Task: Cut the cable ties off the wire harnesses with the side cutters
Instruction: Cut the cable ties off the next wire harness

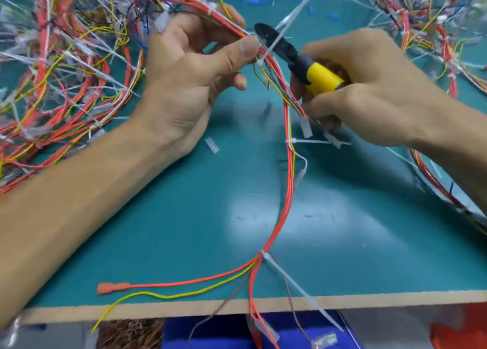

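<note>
- The cable tie (261,58) in hand sits on the upper stretch of a red-and-yellow wire harness (289,180), held up above the table between the two hands. Its long white tail slants up and away to the right.
- The side cutters (276,42) have their black nose right at this tie, crossing the bundle from the right. Blur hides whether the blades are around the strap or only beside it.
- The right hand (369,85) grips the yellow handles, fingers curled round them.
- The left hand (189,66) pinches the bundle just left of the tie, thumb pressed against the fingers with the wires between them.
- My reading is that the step is the cut itself, on this one tie. The next move calls for the blades to catch only the white strap, clear of the wires, and then a firm squeeze.
- Lower on the same harness, a second tie (290,141) and a third tie (264,255) look uncut, so work is left on it. Its loose ends trail over the near table edge.
- The green table (184,230) carries a small clear scrap (212,145) near the left wrist.
- A big tangle of harnesses (66,71) lies to the left, another heap (434,32) to the far right, both bristling with white ties.
</note>
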The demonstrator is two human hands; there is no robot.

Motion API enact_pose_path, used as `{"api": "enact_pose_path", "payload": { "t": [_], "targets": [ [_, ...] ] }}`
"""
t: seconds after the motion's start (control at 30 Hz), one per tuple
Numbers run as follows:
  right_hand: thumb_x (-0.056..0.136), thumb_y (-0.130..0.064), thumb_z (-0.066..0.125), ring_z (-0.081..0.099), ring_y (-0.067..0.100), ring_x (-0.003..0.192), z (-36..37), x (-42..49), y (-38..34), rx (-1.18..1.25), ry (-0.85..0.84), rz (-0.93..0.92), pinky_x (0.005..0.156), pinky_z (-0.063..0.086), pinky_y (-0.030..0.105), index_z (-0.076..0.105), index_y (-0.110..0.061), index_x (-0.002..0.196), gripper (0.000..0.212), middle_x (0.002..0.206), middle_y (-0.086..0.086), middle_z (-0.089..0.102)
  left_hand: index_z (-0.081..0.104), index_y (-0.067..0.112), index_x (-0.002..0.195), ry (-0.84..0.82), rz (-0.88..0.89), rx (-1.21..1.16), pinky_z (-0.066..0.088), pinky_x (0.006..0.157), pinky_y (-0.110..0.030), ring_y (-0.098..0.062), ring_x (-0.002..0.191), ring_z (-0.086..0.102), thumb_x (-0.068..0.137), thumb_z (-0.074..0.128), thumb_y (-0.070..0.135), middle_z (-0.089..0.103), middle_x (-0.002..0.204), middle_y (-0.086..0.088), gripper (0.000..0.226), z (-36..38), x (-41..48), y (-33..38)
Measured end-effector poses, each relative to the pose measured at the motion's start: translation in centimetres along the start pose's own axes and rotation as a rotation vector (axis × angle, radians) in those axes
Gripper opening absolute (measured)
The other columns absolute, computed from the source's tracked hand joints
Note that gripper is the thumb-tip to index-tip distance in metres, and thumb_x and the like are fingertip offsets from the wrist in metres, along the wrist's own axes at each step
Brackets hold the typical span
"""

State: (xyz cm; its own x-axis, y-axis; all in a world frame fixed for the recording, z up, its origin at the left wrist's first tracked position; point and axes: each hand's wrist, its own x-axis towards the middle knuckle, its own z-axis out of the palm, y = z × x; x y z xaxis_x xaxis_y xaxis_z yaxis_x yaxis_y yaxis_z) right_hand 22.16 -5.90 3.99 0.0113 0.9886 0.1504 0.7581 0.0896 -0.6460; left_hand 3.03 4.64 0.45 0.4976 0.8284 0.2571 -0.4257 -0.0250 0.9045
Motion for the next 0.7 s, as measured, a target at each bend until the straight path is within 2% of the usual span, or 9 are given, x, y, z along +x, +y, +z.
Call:
{"api": "enact_pose_path", "payload": {
  "t": [0.1,0.2,0.33,0.53,0.6,0.7],
  "targets": [
    [0.065,-0.013,0.063,0.059,0.03,0.052,0.0,-0.2,0.0,0.009,0.027,0.008,0.052,0.056,0.049,0.065,-0.016,0.076,0.011,0.057,0.005,0.061,0.06,0.008,0.1,0.023,-0.025,0.026,0.046,0.053,-0.02,-0.011,0.072,0.067,0.086,0.072,-0.008,0.068,0.081,0.006,0.024,0.6,-0.2,0.4],
    [0.065,-0.014,0.064,0.062,0.025,0.056,0.0,-0.2,-0.1,-0.005,0.045,-0.006,0.057,0.058,0.047,0.068,-0.022,0.078,0.016,0.063,0.001,0.066,0.061,0.008,0.099,0.042,-0.045,0.02,0.045,0.053,-0.02,-0.012,0.074,0.066,0.084,0.072,-0.007,0.068,0.083,0.005,0.024,0.8,-0.2,0.8],
    [0.061,-0.016,0.063,0.052,0.035,0.051,-0.6,-0.4,-0.4,0.009,-0.035,0.013,0.049,0.052,0.052,0.066,-0.011,0.076,0.015,0.055,0.011,0.058,0.061,0.007,0.097,0.034,-0.024,-0.003,0.046,0.051,-0.021,-0.012,0.069,0.066,0.075,0.075,-0.002,0.068,0.087,0.004,0.028,1.2,-0.3,0.9],
    [0.06,-0.022,0.066,0.046,0.037,0.055,-0.8,-0.5,-0.4,-0.008,-0.038,0.013,0.052,0.05,0.055,0.065,-0.008,0.075,0.02,0.057,0.016,0.054,0.062,0.006,0.095,0.019,-0.043,-0.012,0.046,0.052,-0.021,-0.013,0.07,0.065,0.07,0.075,0.0,0.07,0.087,0.003,0.029,1.3,-0.4,0.8],
    [0.062,-0.022,0.068,0.047,0.035,0.052,-0.5,-0.3,-0.1,0.031,0.027,0.022,0.051,0.05,0.051,0.066,-0.011,0.075,0.017,0.056,0.013,0.054,0.062,0.006,0.096,0.03,-0.032,-0.004,0.047,0.052,-0.022,-0.014,0.071,0.065,0.071,0.075,0.0,0.07,0.087,0.004,0.029,1.2,-0.3,0.9],
    [0.068,-0.021,0.07,0.056,0.026,0.05,-0.2,0.3,0.5,0.143,0.204,0.04,0.054,0.049,0.038,0.069,-0.017,0.079,0.012,0.058,0.003,0.061,0.061,0.007,0.098,0.056,-0.029,0.013,0.051,0.054,-0.024,-0.013,0.073,0.067,0.073,0.074,0.002,0.07,0.087,0.006,0.029,1.0,0.0,1.0]
  ]
}}
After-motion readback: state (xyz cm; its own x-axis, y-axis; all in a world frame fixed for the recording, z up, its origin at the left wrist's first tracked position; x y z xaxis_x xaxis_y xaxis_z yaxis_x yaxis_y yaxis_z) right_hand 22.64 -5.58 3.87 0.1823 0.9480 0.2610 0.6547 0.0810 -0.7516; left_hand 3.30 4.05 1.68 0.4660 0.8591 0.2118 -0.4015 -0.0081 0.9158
